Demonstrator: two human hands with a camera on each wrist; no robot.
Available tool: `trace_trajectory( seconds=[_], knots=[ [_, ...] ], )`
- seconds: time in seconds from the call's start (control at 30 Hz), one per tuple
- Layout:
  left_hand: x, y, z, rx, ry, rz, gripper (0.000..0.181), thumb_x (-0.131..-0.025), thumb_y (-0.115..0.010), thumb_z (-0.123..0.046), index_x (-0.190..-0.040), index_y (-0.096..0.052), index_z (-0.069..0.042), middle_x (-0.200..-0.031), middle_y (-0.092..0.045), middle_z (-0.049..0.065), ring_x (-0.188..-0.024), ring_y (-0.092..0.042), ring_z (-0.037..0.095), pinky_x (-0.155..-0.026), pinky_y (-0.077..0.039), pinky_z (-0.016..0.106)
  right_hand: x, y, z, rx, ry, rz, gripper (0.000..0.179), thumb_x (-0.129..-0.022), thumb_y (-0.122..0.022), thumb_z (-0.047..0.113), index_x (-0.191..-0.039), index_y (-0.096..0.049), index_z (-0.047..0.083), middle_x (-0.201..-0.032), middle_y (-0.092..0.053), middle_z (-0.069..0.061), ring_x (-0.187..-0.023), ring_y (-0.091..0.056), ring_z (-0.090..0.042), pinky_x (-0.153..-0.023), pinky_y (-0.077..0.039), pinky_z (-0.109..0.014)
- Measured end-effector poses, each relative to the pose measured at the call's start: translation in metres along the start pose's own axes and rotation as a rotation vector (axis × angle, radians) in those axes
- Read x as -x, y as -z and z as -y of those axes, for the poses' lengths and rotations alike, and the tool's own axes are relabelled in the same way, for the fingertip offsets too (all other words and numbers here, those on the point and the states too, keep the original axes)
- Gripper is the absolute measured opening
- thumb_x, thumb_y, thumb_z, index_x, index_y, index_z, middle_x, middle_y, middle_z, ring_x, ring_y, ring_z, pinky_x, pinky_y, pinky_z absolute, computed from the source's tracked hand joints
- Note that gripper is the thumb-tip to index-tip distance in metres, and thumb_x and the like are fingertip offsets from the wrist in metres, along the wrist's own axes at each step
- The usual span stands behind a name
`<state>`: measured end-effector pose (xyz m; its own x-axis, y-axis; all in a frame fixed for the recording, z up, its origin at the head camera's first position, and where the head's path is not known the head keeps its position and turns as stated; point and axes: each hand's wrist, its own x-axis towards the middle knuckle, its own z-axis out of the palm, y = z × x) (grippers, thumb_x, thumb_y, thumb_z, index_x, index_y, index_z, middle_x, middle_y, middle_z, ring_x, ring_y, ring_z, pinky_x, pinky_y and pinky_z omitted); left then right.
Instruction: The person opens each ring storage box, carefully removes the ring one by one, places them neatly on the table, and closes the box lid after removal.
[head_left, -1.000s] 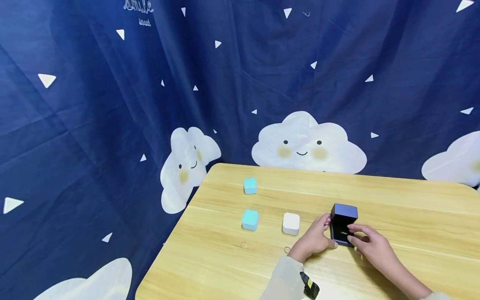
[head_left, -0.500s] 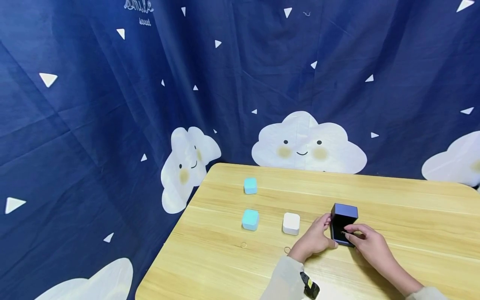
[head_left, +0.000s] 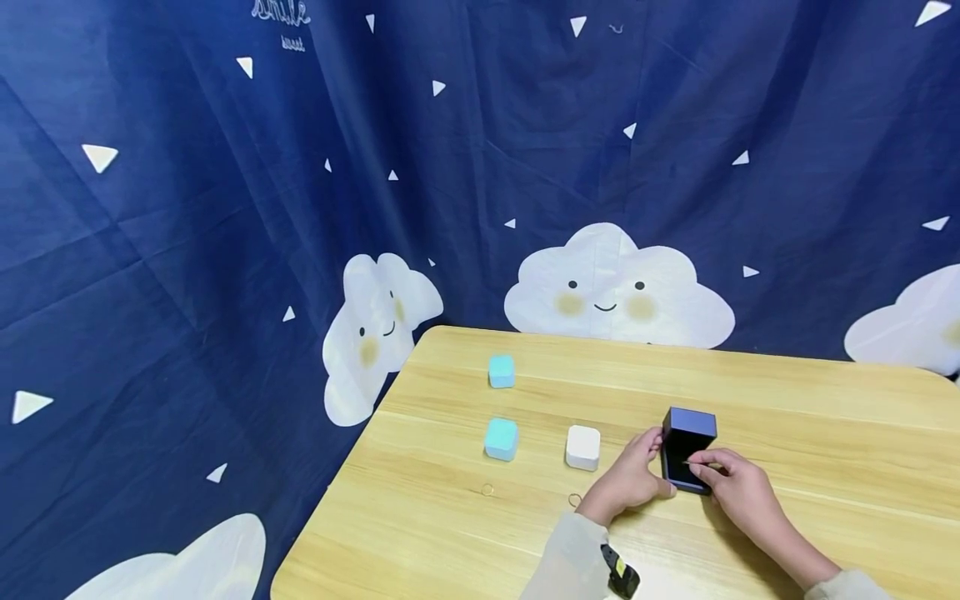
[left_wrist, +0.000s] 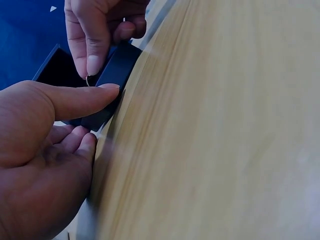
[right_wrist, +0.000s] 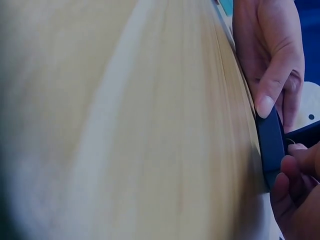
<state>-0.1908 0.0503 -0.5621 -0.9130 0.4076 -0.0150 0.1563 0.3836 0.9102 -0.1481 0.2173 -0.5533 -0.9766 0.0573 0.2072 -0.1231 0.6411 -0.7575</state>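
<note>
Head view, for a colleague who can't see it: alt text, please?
A person's right hand pinches a ring in an open dark box held by the left hand on a wooden table. Two turquoise cubes, a white cube and two more rings lie to the left, before a blue cloud-print curtain.

The left forearm (head_left: 576, 550), covered to the wrist, reaches the dark box (head_left: 691, 423) from its near left. The left hand (head_left: 628, 478) grips the box's left side, thumb laid on the near edge of its base, other fingers bent along the side. The right forearm (head_left: 797, 547), bare, slants in from the box's near right. Over the box's opening, the right hand (head_left: 741, 492) pinches a ring (left_wrist: 87, 80) between thumb and forefinger, other fingers curled.
</note>
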Motion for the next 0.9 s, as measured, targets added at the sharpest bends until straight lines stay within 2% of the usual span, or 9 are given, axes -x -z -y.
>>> trace_trajectory(
  seconds=[0.23, 0.7, 0.9],
  knots=[
    [0.0003, -0.0015, 0.0007, -0.012, 0.004, 0.001, 0.085, -0.068, -0.080, 0.002, -0.141, -0.042, -0.020, -0.124, -0.048, -0.009, -0.119, -0.050, 0.005, -0.100, -0.040, 0.017, 0.0003, -0.0003, -0.0006, -0.050, -0.100, 0.033, 0.015, -0.092, -0.062, 0.012, -0.104, -0.067, 0.004, -0.089, -0.066, -0.011, -0.052, -0.052, -0.010, -0.047, -0.045, -0.025],
    [-0.0009, -0.0016, 0.0012, 0.004, -0.004, -0.003, 0.085, -0.067, -0.079, 0.005, -0.141, -0.042, -0.016, -0.124, -0.048, -0.008, -0.119, -0.051, 0.006, -0.099, -0.041, 0.017, 0.0007, 0.0022, 0.0017, -0.135, -0.163, 0.012, 0.023, -0.093, -0.063, 0.020, -0.107, -0.066, 0.003, -0.071, -0.065, -0.006, -0.052, -0.053, -0.011, -0.046, -0.045, -0.026],
    [-0.0013, -0.0015, 0.0013, 0.004, 0.003, -0.007, 0.086, -0.067, -0.080, 0.004, -0.141, -0.042, -0.018, -0.125, -0.048, -0.008, -0.119, -0.051, 0.006, -0.100, -0.040, 0.018, 0.0058, 0.0058, 0.0065, -0.159, -0.187, 0.038, 0.026, -0.092, -0.064, 0.024, -0.107, -0.066, 0.003, -0.063, -0.060, -0.005, -0.049, -0.051, -0.012, -0.043, -0.043, -0.027]
  ],
)
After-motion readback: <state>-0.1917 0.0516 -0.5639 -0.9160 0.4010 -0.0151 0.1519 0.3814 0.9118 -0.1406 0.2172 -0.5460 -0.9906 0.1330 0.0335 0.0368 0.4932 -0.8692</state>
